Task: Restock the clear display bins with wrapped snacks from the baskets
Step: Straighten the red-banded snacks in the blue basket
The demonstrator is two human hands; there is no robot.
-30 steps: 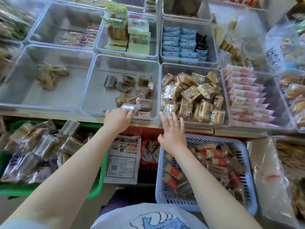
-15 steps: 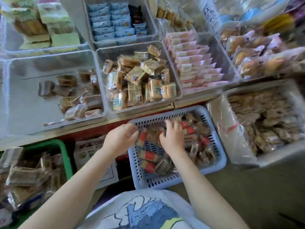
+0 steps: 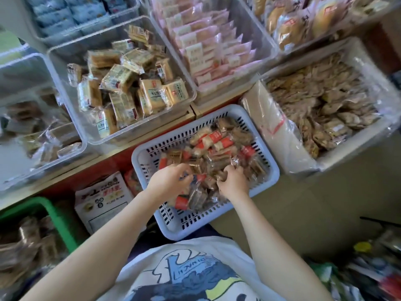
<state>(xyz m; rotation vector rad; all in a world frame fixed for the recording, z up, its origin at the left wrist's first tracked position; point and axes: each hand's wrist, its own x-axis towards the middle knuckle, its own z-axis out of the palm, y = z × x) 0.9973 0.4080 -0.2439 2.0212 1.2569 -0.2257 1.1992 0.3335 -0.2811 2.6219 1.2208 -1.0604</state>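
Both hands dig into the blue basket (image 3: pixel 263 153) at six o'clock. Left hand (image 3: pixel 168 182) fingers pinch a red-ended snack (image 3: pixel 200 178); right hand (image 3: pixel 233 181) fingers curl around brown wrapped snacks (image 3: pixel 219 161).

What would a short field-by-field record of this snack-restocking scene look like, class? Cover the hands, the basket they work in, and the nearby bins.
left hand: left hand in the basket, fingers curled among wrapped snacks; grip unclear
right hand: right hand in the same basket, fingers curled into the pile
basket: pale blue slotted plastic basket, holding red-and-white and brown wrapped snacks
bin behind the basket: clear plastic bin of tan square packets
bin beside it: clear plastic bin of pink packets in rows
other basket: green plastic basket at the person's left
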